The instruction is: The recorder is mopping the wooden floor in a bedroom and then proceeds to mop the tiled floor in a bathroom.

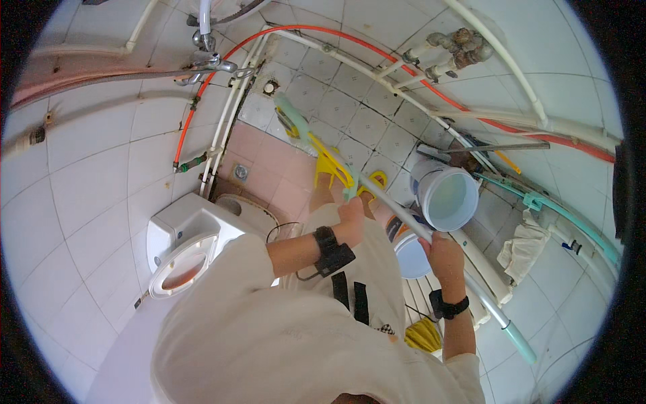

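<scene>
A sponge mop with a silver pole (400,210), a pale green head (289,111) and yellow parts slants across my front. Its head is over the tiled floor at the far side, ahead of my feet in yellow sandals (328,170). My left hand (350,221) is closed round a green part low on the mop, near the yellow frame. Farther up, my right hand (444,254) wraps round the pole. The pole's green end grip (519,343) sticks out past my right forearm. Black straps with small devices sit on both wrists.
Two white buckets (452,199) stand right of my feet, one holding pale liquid. A white basin (178,269) is at left. An orange hose (323,28) runs along the walls. A floor drain (241,172) lies in pink tiles. Pipes and a cloth (525,246) line the right wall.
</scene>
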The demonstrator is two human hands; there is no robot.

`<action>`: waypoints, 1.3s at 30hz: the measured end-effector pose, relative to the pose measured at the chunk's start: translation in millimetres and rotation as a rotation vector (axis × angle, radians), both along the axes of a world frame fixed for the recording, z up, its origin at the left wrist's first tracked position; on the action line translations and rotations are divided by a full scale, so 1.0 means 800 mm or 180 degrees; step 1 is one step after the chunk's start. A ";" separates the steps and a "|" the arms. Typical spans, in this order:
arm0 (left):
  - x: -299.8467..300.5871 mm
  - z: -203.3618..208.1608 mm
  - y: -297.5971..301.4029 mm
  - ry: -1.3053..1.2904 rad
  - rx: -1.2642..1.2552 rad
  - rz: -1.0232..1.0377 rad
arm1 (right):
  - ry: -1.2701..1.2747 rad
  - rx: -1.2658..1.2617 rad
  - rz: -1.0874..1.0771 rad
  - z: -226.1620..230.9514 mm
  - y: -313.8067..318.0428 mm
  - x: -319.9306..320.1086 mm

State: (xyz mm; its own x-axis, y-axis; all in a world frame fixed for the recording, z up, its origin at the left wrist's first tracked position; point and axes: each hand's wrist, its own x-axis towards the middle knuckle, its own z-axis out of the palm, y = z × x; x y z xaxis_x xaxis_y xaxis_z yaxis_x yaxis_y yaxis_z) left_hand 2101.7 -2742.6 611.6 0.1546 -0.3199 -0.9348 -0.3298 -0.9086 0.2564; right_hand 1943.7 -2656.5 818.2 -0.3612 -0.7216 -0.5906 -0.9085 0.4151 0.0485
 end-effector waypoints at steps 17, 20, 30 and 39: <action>0.160 0.017 -0.167 0.3565 0.0090 -0.2145 | -0.0147 0.0255 -0.0379 0.067 0.080 -0.001; 0.179 -0.035 -0.154 0.3251 -0.0398 -0.2532 | -0.0196 0.0256 -0.0646 0.089 0.114 0.025; 0.064 -0.089 -0.151 0.1568 -0.1278 -0.3711 | 0.0577 0.0073 -0.0929 0.121 0.174 0.105; 0.014 -0.096 -0.139 0.1618 -0.0335 -0.2415 | 0.1011 -0.0106 -0.1598 0.122 0.264 0.178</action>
State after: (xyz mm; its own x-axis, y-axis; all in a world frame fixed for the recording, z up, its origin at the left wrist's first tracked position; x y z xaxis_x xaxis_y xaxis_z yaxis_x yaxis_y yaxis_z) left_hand 2113.1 -2853.6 534.7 -0.5532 -0.2550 -0.7930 -0.6531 -0.4582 0.6029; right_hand 2085.9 -2445.0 916.0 -0.8184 -0.4331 -0.3778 -0.5438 0.7961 0.2654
